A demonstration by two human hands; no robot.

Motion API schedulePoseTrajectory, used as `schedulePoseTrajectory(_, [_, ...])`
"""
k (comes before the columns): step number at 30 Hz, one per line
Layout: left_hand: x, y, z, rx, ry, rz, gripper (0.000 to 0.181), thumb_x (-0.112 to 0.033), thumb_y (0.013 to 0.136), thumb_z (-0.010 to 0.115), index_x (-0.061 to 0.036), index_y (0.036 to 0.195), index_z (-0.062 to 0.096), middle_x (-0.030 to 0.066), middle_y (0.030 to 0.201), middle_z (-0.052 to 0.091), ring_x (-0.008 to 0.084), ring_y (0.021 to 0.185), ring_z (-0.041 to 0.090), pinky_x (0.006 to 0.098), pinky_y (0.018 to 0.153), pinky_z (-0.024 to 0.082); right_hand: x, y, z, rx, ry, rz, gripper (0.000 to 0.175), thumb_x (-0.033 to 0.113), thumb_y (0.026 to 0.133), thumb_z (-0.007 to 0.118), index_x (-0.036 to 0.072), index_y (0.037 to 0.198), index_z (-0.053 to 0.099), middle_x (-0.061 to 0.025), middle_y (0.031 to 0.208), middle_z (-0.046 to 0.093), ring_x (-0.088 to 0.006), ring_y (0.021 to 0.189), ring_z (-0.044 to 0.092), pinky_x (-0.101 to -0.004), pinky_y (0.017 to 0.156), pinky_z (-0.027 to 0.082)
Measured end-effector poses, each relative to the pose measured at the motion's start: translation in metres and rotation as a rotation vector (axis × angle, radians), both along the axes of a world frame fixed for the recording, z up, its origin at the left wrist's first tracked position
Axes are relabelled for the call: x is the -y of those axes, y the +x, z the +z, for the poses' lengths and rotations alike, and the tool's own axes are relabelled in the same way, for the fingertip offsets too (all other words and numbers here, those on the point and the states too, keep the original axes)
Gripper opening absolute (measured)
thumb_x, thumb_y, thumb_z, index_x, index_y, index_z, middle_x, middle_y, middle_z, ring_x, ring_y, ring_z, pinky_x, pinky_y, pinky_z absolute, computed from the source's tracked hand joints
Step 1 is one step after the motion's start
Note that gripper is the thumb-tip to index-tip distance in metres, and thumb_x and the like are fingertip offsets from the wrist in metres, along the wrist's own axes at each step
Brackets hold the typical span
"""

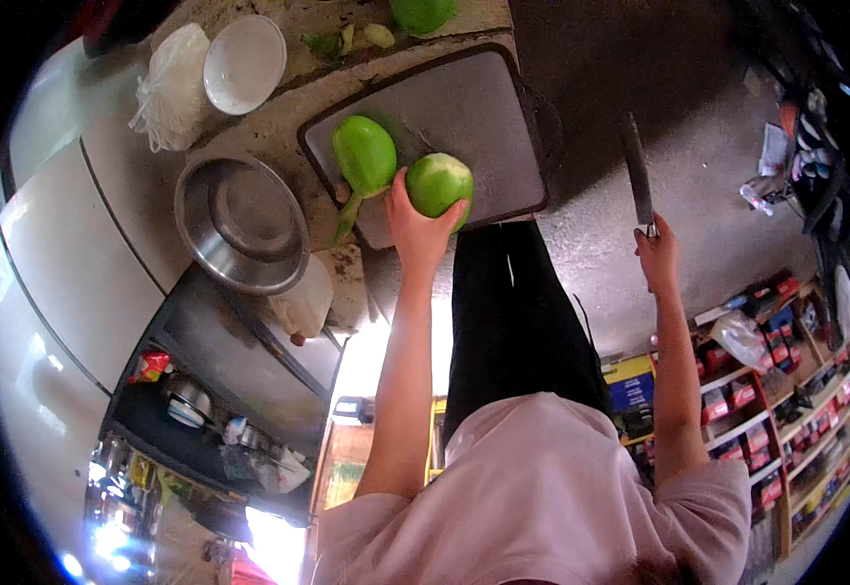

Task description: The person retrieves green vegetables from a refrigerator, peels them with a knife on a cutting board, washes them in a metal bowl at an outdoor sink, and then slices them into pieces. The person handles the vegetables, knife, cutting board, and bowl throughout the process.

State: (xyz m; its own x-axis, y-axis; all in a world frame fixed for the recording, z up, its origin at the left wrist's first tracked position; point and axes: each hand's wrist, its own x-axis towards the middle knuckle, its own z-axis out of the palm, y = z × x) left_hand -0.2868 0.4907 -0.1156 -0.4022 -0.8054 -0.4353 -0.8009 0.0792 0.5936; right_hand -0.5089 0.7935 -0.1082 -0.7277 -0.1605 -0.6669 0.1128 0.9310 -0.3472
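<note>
My left hand [425, 230] grips a smooth green gourd-like fruit [436, 186] by its near side, thumb and fingers spread around it. A pale patch without skin shows at the top of this fruit. Just left of it, close to my fingertips, lies a second green fruit [365, 155] with a narrow green strip [346, 219] trailing from its lower end. Both rest on a grey cutting board [461, 95] with a dark rim. Well out to the right, away from the board, my right hand [659, 252] holds a long-bladed kitchen knife [639, 172], its blade pointing away from me.
Left of the board sit a steel basin [242, 223], a white bowl [245, 64] and a tied white plastic bag [174, 86]. Another green fruit [422, 13] and some scraps [330, 44] lie beyond it. Shelves of boxed goods [768, 395] stand at lower right.
</note>
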Motion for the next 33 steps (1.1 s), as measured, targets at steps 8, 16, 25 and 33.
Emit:
schedulePoseTrajectory(8, [-0.008, -0.032, -0.035, -0.287, 0.453, 0.829, 0.085, -0.02, 0.072, 0.077, 0.0021, 0.136, 0.026, 0.018, 0.129, 0.043, 0.0268, 0.118, 0.044, 0.0369, 0.102, 0.035, 0.062, 0.061, 0.052, 0.135, -0.357, -0.247, 0.041, 0.03, 0.095, 0.051, 0.001, 0.124, 0.054, 0.001, 0.06, 0.048, -0.0073, 0.053, 0.051, -0.0249, 0.049, 0.043])
schedulePoseTrajectory(16, [-0.018, -0.041, -0.052, -0.528, 0.51, 0.86, 0.065, -0.01, 0.083, 0.066, -0.0053, 0.134, 0.026, 0.0124, 0.128, 0.043, 0.026, 0.112, 0.049, 0.0399, 0.092, 0.044, 0.123, 0.102, 0.089, 0.271, -0.365, 0.171, 0.037, 0.033, 0.096, 0.045, 0.014, 0.127, 0.054, -0.0185, 0.065, 0.058, -0.0359, 0.059, 0.059, -0.04, 0.054, 0.046])
schedulePoseTrajectory(25, [-0.019, -0.047, -0.049, -0.526, 0.455, 0.811, 0.056, -0.01, 0.081, 0.067, -0.0066, 0.127, 0.035, 0.0096, 0.119, 0.051, 0.0232, 0.105, 0.054, 0.0381, 0.087, 0.048, 0.126, 0.102, 0.086, 0.208, -0.215, 0.32, 0.038, 0.033, 0.097, 0.043, 0.015, 0.129, 0.051, -0.0197, 0.062, 0.057, -0.0365, 0.057, 0.059, -0.0446, 0.052, 0.045])
schedulePoseTrajectory(33, [-0.019, -0.035, -0.065, -0.462, 0.403, 0.795, 0.058, -0.012, 0.072, 0.077, 0.0018, 0.116, 0.041, 0.0129, 0.111, 0.054, 0.0215, 0.099, 0.057, 0.0346, 0.082, 0.05, 0.133, 0.11, 0.101, 0.3, -0.18, 0.234, 0.039, 0.034, 0.097, 0.043, 0.015, 0.13, 0.051, -0.0208, 0.06, 0.055, -0.0377, 0.055, 0.058, -0.0453, 0.051, 0.044])
